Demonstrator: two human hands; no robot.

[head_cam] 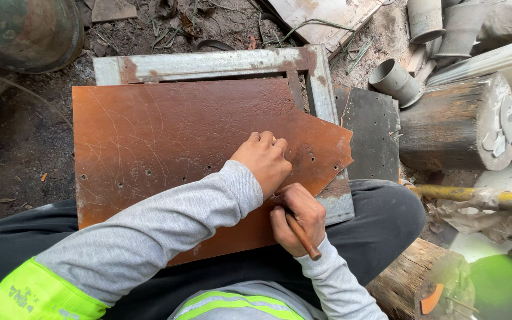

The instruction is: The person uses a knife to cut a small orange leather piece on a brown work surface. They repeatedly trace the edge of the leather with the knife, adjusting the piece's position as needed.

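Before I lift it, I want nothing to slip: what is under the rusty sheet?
Under the rusty sheet a grey metal frame shows at the top and right edges. The sheet's near edge rests on the person's lap. The rest of the frame is covered.

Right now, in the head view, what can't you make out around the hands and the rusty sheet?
- Tip of the brown tool: hidden under the right hand and left hand.
- Any mark being made on the rusty sheet: covered by both hands.
- Sheet's near edge: hidden by the grey sleeve.
- Grey metal frame: mostly under the sheet.
- Log: cut off by the bottom edge.
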